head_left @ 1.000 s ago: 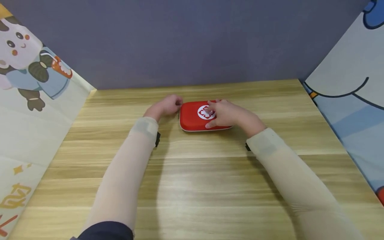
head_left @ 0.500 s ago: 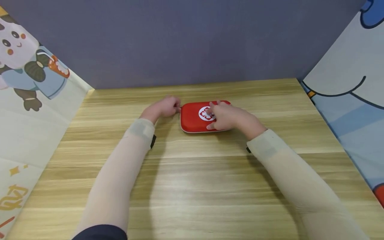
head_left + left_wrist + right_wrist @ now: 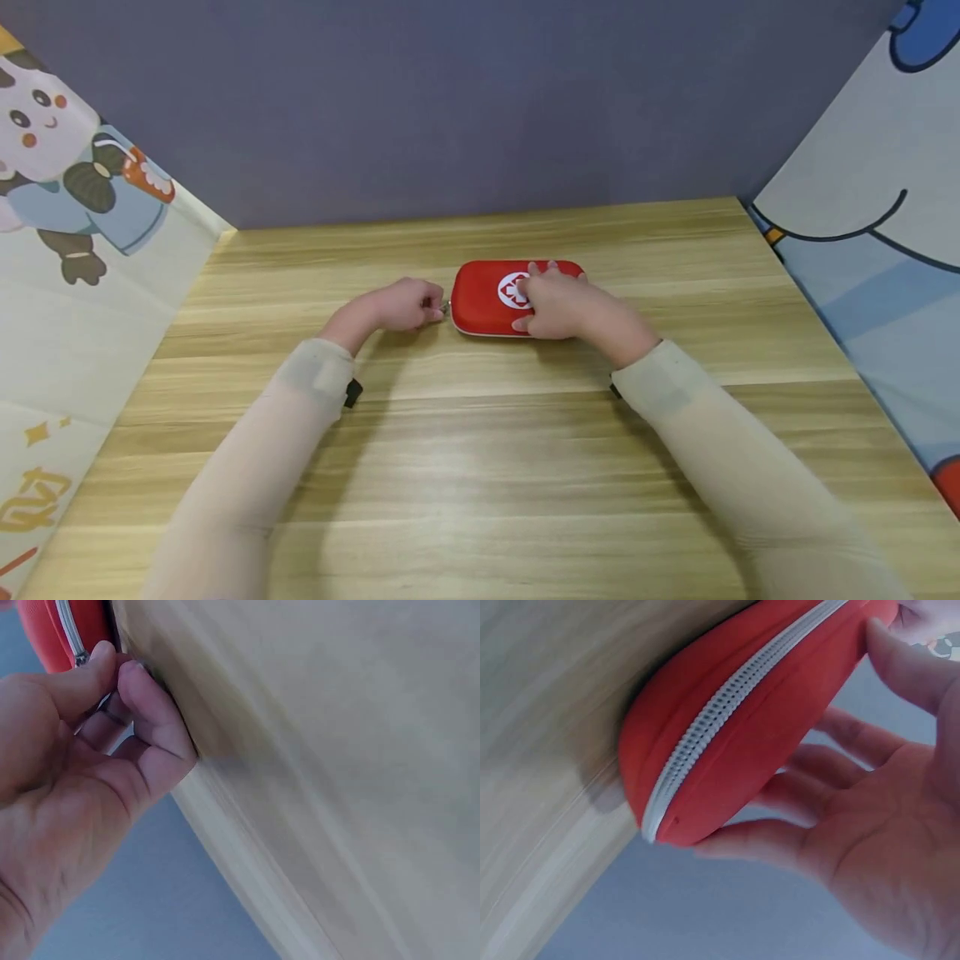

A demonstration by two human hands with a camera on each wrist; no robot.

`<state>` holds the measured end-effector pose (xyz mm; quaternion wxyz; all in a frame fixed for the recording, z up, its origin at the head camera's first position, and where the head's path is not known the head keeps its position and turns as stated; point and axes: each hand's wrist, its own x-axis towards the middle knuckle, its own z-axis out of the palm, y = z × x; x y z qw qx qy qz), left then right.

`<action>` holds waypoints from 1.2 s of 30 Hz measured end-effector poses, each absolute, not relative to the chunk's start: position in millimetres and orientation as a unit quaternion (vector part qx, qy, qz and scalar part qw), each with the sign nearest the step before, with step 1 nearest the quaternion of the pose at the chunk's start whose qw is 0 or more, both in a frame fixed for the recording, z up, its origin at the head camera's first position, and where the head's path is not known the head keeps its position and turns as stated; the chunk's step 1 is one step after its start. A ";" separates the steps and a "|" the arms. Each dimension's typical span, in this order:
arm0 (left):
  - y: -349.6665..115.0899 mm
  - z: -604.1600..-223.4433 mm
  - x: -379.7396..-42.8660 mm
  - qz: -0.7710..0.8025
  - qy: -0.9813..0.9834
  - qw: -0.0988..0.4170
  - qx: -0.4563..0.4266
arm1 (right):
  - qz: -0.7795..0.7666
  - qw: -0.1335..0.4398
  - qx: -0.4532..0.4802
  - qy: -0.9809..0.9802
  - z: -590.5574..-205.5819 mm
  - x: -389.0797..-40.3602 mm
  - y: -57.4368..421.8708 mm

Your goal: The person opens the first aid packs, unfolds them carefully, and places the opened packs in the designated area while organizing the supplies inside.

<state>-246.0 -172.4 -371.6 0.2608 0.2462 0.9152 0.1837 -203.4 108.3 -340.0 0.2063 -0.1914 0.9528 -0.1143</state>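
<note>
A red first-aid case with a round white emblem lies flat on the wooden table. My left hand is at its left end, thumb and forefinger pinching the zipper pull. The left wrist view shows the slider on the pale zipper tape just beyond the thumb. My right hand spreads over the right part of the lid and presses on it, its thumb near the front edge. White zipper teeth run along the case's side in the right wrist view and look meshed there.
The wooden tabletop runs back to a dark grey-blue panel. Cartoon-printed panels stand along the left and right sides. Both forearms wear pale sleeves with a small dark device at the wrist.
My left hand has moved from the case's back left corner toward me, round its left end, with the zipper pull. My right hand stays on the lid; the case has barely shifted.
</note>
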 end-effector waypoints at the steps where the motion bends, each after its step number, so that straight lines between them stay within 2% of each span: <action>1: -172.9 -372.0 -242.5 0.186 0.914 0.265 0.245 | -0.113 0.207 -0.187 0.954 -340.2 -202.0 107.0; 4: -173.3 -372.9 -233.1 0.189 0.912 0.265 0.251 | -0.103 0.205 -0.169 0.958 -340.6 -197.2 102.8; 9: -171.1 -373.6 -221.9 0.179 0.913 0.234 0.281 | -0.066 0.194 -0.146 0.968 -342.1 -184.1 92.2; 16: -168.4 -373.6 -208.7 0.170 0.923 0.191 0.287 | 0.000 0.144 -0.145 0.979 -343.6 -169.2 78.0; 26: -156.3 -376.1 -190.3 0.162 0.951 0.163 0.206 | -0.008 0.132 -0.148 0.980 -342.9 -167.2 71.8; 31: -148.4 -376.3 -188.7 0.173 0.954 0.169 0.177 | -0.013 0.095 -0.143 0.985 -345.7 -163.7 69.2; 36: -136.1 -376.1 -187.8 0.165 0.954 0.169 0.184 | -0.007 0.049 -0.146 0.988 -349.9 -161.8 63.7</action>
